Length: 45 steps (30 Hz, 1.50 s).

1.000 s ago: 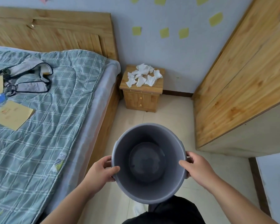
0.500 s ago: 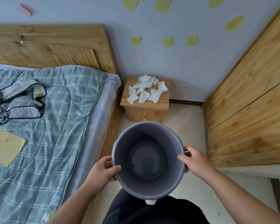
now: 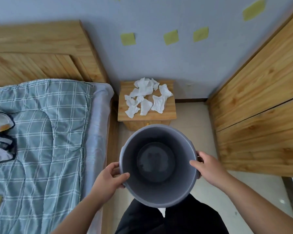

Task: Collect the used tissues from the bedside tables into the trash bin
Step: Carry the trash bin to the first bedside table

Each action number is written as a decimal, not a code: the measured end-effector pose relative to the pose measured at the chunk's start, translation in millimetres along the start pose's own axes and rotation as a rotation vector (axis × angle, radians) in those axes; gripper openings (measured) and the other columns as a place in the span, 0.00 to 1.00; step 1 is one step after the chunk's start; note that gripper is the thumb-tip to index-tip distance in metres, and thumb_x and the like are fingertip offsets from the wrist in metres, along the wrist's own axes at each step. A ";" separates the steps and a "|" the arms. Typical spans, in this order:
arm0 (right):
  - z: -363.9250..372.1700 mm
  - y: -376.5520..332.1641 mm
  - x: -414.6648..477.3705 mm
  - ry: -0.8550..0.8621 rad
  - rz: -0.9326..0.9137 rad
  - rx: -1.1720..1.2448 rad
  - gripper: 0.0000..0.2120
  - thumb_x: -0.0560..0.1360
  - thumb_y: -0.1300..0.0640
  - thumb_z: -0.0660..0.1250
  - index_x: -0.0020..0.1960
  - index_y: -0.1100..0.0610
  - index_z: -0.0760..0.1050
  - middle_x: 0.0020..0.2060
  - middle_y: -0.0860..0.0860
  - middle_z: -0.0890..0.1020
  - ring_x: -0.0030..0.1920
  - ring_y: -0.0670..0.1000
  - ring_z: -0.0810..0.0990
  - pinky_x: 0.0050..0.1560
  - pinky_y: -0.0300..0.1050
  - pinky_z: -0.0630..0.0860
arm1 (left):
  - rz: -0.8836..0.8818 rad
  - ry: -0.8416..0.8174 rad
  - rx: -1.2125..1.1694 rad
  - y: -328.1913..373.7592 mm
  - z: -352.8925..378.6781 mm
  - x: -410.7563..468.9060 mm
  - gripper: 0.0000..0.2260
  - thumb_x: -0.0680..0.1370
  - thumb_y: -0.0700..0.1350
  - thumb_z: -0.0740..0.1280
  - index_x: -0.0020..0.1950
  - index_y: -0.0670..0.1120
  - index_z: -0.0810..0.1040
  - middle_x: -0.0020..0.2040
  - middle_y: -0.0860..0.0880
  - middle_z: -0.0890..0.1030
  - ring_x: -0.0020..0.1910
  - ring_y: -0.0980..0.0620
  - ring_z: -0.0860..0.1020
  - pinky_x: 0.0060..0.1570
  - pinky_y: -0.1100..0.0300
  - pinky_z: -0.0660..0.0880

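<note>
A grey round trash bin (image 3: 184,188) hangs in front of me, with nothing inside it. My left hand (image 3: 108,179) grips its left rim, thumb over the edge. My right hand (image 3: 208,166) grips the right rim the same way. Just beyond the bin stands a small wooden bedside table (image 3: 169,112). Several crumpled white tissues (image 3: 147,97) lie scattered over its top. The bin's far rim hides the lower front of the table.
A bed with a blue-green checked quilt (image 3: 41,141) and wooden headboard (image 3: 41,53) fills the left. A wooden wardrobe (image 3: 260,102) stands on the right. A narrow strip of tiled floor (image 3: 193,119) runs between them. My dark trousers (image 3: 167,220) show below the bin.
I have walked closer to the bedside table, which now looks larger and sits just beyond the bin. Both hands have kept their grip on the rim.
</note>
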State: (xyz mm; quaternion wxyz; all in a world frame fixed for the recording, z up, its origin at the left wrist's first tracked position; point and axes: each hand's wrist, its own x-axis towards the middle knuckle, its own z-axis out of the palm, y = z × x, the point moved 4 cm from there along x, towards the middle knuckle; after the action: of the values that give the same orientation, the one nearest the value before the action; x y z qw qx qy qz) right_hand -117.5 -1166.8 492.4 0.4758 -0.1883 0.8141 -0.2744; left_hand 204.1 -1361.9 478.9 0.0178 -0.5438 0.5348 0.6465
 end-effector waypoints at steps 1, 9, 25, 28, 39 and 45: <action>3.3 0.5 8.5 -0.002 0.010 0.002 0.07 0.79 0.55 0.66 0.52 0.43 0.78 0.39 0.38 0.85 0.35 0.43 0.84 0.28 0.33 0.77 | -0.004 -0.016 0.013 0.7 -3.2 12.1 0.15 0.79 0.43 0.77 0.64 0.52 0.79 0.55 0.52 0.90 0.52 0.50 0.89 0.52 0.48 0.87; 38.8 47.4 123.0 -0.048 0.060 -0.033 0.07 0.79 0.53 0.66 0.53 0.41 0.79 0.42 0.37 0.85 0.40 0.40 0.84 0.32 0.35 0.80 | -0.060 0.004 0.068 -41.6 4.4 128.1 0.16 0.78 0.42 0.78 0.63 0.51 0.80 0.54 0.50 0.90 0.50 0.47 0.89 0.50 0.45 0.87; 154.3 219.7 417.9 -0.099 0.055 -0.026 0.06 0.81 0.55 0.70 0.55 0.45 0.81 0.43 0.42 0.88 0.41 0.44 0.88 0.33 0.36 0.82 | -0.110 0.018 0.050 -205.1 48.3 419.5 0.17 0.80 0.36 0.74 0.67 0.47 0.77 0.60 0.42 0.84 0.52 0.44 0.88 0.47 0.53 0.88; 163.3 236.3 444.4 -0.097 0.046 -0.060 0.07 0.81 0.53 0.69 0.58 0.45 0.80 0.48 0.44 0.88 0.41 0.44 0.88 0.35 0.38 0.84 | -0.118 -0.004 0.056 -223.9 53.2 452.4 0.15 0.80 0.36 0.73 0.63 0.50 0.78 0.60 0.43 0.84 0.52 0.43 0.88 0.52 0.46 0.87; 173.3 247.1 474.8 -0.116 0.129 -0.074 0.12 0.81 0.49 0.69 0.63 0.48 0.76 0.54 0.44 0.85 0.47 0.49 0.88 0.43 0.42 0.84 | -0.113 -0.066 0.070 -251.4 55.2 487.0 0.21 0.79 0.45 0.76 0.69 0.56 0.75 0.66 0.51 0.81 0.54 0.50 0.88 0.50 0.52 0.87; 151.7 226.9 441.4 -0.021 0.282 0.001 0.12 0.82 0.45 0.65 0.61 0.50 0.77 0.52 0.48 0.85 0.47 0.49 0.87 0.45 0.43 0.83 | -0.113 0.075 0.149 -222.7 40.5 445.4 0.29 0.80 0.54 0.74 0.79 0.60 0.68 0.66 0.56 0.77 0.59 0.56 0.81 0.53 0.52 0.83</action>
State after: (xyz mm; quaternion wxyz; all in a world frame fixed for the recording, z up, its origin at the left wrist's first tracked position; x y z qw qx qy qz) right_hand -204.9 -1281.5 -6.2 0.5182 -0.0745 0.8274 -0.2035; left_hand 129.3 -1486.6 0.9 0.0743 -0.5942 0.5501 0.5821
